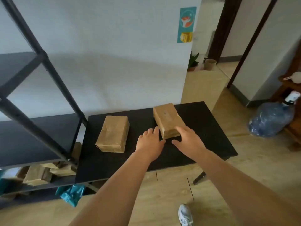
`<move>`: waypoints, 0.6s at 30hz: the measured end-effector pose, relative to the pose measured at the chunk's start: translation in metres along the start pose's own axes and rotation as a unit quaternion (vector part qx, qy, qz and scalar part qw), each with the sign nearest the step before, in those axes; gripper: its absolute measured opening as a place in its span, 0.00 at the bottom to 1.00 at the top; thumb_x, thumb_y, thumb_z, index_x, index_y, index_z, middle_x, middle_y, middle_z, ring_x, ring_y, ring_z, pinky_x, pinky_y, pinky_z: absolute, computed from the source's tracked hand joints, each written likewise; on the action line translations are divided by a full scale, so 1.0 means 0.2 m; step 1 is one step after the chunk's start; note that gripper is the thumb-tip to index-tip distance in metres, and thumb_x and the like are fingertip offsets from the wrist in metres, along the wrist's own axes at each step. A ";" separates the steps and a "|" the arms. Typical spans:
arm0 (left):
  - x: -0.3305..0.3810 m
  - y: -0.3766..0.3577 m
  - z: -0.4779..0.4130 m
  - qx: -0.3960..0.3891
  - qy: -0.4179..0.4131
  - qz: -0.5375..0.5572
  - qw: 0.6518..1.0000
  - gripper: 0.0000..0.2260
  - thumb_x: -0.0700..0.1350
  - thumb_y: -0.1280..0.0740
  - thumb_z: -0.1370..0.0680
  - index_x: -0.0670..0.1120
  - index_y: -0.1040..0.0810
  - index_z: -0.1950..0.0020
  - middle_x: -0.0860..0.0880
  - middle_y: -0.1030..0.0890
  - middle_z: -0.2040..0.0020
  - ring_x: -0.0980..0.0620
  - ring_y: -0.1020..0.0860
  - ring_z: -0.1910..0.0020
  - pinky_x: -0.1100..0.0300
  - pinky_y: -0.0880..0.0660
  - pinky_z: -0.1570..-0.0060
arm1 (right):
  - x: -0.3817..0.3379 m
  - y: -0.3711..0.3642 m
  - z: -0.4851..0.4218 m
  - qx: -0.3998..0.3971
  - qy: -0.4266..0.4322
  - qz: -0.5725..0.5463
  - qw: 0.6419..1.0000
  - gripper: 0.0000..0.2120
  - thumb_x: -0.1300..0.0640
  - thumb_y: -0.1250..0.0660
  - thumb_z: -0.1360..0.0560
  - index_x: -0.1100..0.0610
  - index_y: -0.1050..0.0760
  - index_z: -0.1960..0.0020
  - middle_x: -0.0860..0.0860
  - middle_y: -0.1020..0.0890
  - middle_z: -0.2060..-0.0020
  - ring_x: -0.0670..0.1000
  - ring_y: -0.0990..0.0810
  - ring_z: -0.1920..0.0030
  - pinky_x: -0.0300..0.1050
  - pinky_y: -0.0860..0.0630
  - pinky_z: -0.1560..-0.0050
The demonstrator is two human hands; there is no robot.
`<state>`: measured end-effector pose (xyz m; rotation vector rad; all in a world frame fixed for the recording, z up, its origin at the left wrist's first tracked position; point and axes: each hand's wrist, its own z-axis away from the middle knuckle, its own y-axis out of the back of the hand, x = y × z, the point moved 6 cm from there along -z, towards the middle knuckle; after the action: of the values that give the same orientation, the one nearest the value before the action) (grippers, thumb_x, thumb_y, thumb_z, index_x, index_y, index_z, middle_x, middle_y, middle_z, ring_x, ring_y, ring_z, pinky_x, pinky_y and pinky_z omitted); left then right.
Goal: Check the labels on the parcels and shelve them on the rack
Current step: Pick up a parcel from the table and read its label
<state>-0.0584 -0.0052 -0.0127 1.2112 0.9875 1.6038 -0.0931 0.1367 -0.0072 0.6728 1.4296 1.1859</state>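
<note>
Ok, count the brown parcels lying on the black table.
2: the left parcel lies untouched; the right parcel sits between both hands. More brown parcels lie low in the rack, partly hidden.

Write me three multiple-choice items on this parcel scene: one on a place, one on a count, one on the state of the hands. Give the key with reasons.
1. Where does the rack stand relative to the black table?
A. To its left
B. To its right
C. Behind it

2. How many brown parcels lie on the table?
A. One
B. Two
C. Four

3. What are the hands doing?
A. Lifting a parcel high
B. Reaching, open, at the right parcel
C. Resting on the floor

Key: A, the rack's frame fills the left side; B, the left parcel and the right one; B, the left hand and right hand are spread at its near end.
</note>
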 end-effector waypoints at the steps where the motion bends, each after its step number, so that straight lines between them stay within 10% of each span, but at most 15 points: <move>1: 0.02 -0.03 -0.04 -0.010 0.017 0.034 0.999 0.30 0.54 0.39 0.17 0.47 0.45 0.18 0.45 0.34 0.21 0.44 0.34 0.23 0.47 0.34 0.27 | 0.03 -0.01 -0.04 0.000 0.006 -0.011 1.000 0.30 0.50 0.31 0.22 0.52 0.35 0.23 0.52 0.26 0.30 0.53 0.28 0.29 0.51 0.28 0.32; 18: 0.06 -0.37 -0.61 -0.012 0.281 0.212 0.936 0.26 0.49 0.44 0.14 0.47 0.45 0.17 0.47 0.37 0.19 0.46 0.40 0.19 0.48 0.38 0.24 | 0.48 -0.18 -0.82 -0.110 -0.028 -0.108 0.988 0.29 0.48 0.35 0.20 0.51 0.38 0.22 0.53 0.27 0.28 0.54 0.23 0.33 0.51 0.21 0.39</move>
<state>-0.1659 0.0190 -0.1044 1.0045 1.0909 2.3842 -0.2637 0.1628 -0.0952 0.3853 1.2673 1.1240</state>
